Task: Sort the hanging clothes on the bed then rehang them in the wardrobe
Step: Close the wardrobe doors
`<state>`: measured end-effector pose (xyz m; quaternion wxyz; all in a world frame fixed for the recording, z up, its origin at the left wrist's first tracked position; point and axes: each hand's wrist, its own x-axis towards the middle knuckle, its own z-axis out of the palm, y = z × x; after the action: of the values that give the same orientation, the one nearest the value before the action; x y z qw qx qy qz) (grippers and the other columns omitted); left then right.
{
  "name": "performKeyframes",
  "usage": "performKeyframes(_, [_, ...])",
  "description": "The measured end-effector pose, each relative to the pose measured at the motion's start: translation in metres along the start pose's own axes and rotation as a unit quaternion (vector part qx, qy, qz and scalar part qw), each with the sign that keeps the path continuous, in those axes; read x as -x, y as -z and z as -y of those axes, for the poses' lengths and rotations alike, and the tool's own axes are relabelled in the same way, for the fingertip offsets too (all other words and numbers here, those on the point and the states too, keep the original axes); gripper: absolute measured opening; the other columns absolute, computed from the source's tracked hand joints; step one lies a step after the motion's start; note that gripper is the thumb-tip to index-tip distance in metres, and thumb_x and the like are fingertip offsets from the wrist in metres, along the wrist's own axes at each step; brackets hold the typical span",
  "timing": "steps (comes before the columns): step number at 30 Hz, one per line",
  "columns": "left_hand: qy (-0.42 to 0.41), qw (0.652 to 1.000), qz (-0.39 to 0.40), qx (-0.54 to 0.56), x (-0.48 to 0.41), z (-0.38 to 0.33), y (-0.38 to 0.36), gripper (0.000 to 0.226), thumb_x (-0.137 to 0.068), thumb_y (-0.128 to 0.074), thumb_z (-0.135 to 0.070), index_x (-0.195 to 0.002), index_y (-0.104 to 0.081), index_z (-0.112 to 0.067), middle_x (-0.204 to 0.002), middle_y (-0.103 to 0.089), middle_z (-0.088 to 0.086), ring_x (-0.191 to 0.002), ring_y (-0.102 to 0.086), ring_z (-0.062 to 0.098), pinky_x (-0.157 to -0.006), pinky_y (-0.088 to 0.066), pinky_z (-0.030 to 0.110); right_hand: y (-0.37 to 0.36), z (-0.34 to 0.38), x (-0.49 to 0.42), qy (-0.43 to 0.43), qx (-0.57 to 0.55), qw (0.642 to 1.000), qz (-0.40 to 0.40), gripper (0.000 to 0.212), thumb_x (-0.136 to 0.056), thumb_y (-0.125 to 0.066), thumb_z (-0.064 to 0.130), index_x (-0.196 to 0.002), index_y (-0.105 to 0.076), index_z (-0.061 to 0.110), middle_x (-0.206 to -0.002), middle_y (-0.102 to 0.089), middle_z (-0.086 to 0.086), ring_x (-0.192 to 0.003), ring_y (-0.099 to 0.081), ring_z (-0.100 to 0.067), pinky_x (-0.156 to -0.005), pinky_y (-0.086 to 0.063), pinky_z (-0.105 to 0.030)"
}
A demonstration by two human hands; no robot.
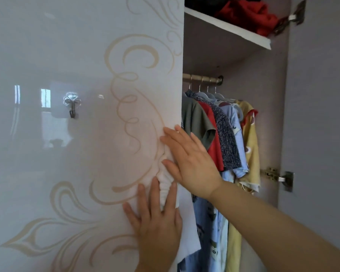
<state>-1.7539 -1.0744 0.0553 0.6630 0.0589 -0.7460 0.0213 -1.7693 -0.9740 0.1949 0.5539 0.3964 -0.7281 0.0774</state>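
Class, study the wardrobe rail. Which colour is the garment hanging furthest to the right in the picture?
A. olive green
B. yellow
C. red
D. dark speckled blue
B: the yellow garment is the last one along the rail, and every other hanging garment sits to its left in the picture.

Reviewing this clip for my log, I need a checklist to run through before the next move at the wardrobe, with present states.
1. Left hand flat on the wardrobe door: ok.
2. Right hand flat, gripping nothing: ok.
3. White cloth clear of the door edge: not ok, bunched there between the hands.
4. Hanging clothes on the rail: ok.
5. Nothing left to rehang: cannot tell, no other spot is in view.
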Motion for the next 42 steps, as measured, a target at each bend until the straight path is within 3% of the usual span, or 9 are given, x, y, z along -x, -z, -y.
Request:
performKeyframes(5, [0.012, 0.997, 0.042, 0.066, -0.010, -0.016, 0.025, 0.057, -0.074, -0.043, -0.026, -0.131, -0.043, -0.024, -0.143, -0.030, 0.019, -0.132, -0.030, 0.039, -0.104, -0.014, 0.063, 0.032, -0.002, 0.001, -0.013, -0.004, 0.995, 0.101, 0.050, -0.092, -0.040, 0.040, -0.136, -0.046, 0.018, -0.147, -0.039, -0.002, -0.136, -0.035, -0.023, -0.110, -0.022, -0.045])
performKeyframes(16, [-0.125, 0.953, 0.093, 0.259, -0.028, -0.166, 0.089, 0.048, -0.074, -0.045, -0.027, -0.118, -0.062, -0.022, -0.128, -0.056, 0.009, -0.126, -0.040, 0.031, -0.106, -0.023, 0.056, 0.199, -0.075, 0.101, -0.127, 0.138, 0.980, 0.066, 0.042, -0.085, -0.047, 0.033, -0.119, -0.060, 0.012, -0.120, -0.059, -0.008, -0.107, -0.056, -0.028, -0.089, -0.045, -0.037])
performKeyframes(21, [-0.150, 0.928, 0.090, 0.328, -0.038, -0.270, 0.126, 0.046, -0.077, -0.043, -0.029, -0.118, -0.058, -0.019, -0.124, -0.057, 0.009, -0.124, -0.042, 0.028, -0.105, -0.023, 0.053, 0.300, -0.119, 0.164, -0.178, 0.180, 0.968, -0.002, 0.041, -0.089, -0.050, 0.029, -0.127, -0.054, 0.013, -0.126, -0.054, -0.010, -0.116, -0.048, -0.023, -0.098, -0.036, -0.030])
performKeyframes(25, [-0.167, 0.916, 0.095, 0.353, -0.052, -0.348, 0.154, 0.044, -0.083, -0.040, -0.032, -0.119, -0.060, -0.018, -0.124, -0.058, 0.008, -0.123, -0.042, 0.027, -0.105, -0.021, 0.054, 0.370, -0.157, 0.208, -0.210, 0.192, 0.948, -0.142, 0.045, -0.090, -0.049, 0.023, -0.133, -0.047, 0.010, -0.131, -0.049, -0.011, -0.122, -0.043, -0.020, -0.104, -0.034, -0.029])
performKeyframes(30, [-0.176, 0.918, 0.067, 0.350, -0.076, -0.415, 0.176, 0.043, -0.088, -0.036, -0.034, -0.126, -0.051, -0.019, -0.129, -0.054, 0.008, -0.125, -0.042, 0.027, -0.112, -0.016, 0.051, 0.398, -0.202, 0.258, -0.403, 0.046, 0.897, -0.173, 0.043, -0.100, -0.038, 0.024, -0.143, -0.035, 0.019, -0.138, -0.039, 0.009, -0.131, -0.038, -0.014, -0.110, -0.032, -0.035])
performKeyframes(35, [-0.219, 0.931, 0.007, 0.292, -0.118, -0.453, 0.195, 0.049, -0.089, -0.034, -0.038, -0.131, -0.053, -0.021, -0.138, -0.051, 0.007, -0.129, -0.043, 0.030, -0.106, -0.021, 0.056, 0.374, -0.213, 0.277, -0.496, -0.189, 0.841, -0.105, 0.032, -0.101, -0.027, 0.036, -0.120, -0.053, 0.043, -0.120, -0.054, 0.029, -0.115, -0.048, 0.009, -0.097, -0.037, -0.012])
performKeyframes(37, [-0.245, 0.930, -0.015, 0.273, -0.135, -0.463, 0.196, 0.050, -0.088, -0.035, -0.038, -0.131, -0.052, -0.021, -0.139, -0.049, 0.006, -0.132, -0.039, 0.029, -0.109, -0.022, 0.054, 0.367, -0.210, 0.276, -0.552, -0.287, 0.777, -0.098, 0.039, -0.099, -0.022, 0.046, -0.099, -0.061, 0.043, -0.094, -0.064, 0.025, -0.096, -0.057, 0.006, -0.083, -0.041, -0.014])
performKeyframes(39, [-0.276, 0.929, -0.032, 0.245, -0.150, -0.469, 0.196, 0.051, -0.086, -0.035, -0.038, -0.130, -0.054, -0.021, -0.139, -0.049, 0.006, -0.133, -0.035, 0.029, -0.111, -0.016, 0.053, 0.364, -0.209, 0.277, -0.582, -0.343, 0.732, -0.090, 0.047, -0.097, -0.021, 0.052, -0.091, -0.065, 0.037, -0.084, -0.067, 0.020, -0.091, -0.060, 0.000, -0.085, -0.044, -0.022])
performKeyframes(42, [-0.326, 0.927, -0.038, 0.181, -0.167, -0.469, 0.196, 0.050, -0.086, -0.032, -0.040, -0.122, -0.061, -0.022, -0.139, -0.049, 0.005, -0.135, -0.034, 0.029, -0.109, -0.009, 0.052, 0.361, -0.203, 0.278, -0.592, -0.365, 0.715, -0.069, 0.058, -0.093, -0.019, 0.059, -0.111, -0.066, 0.030, -0.108, -0.068, 0.009, -0.109, -0.059, -0.010, -0.103, -0.040, -0.034])
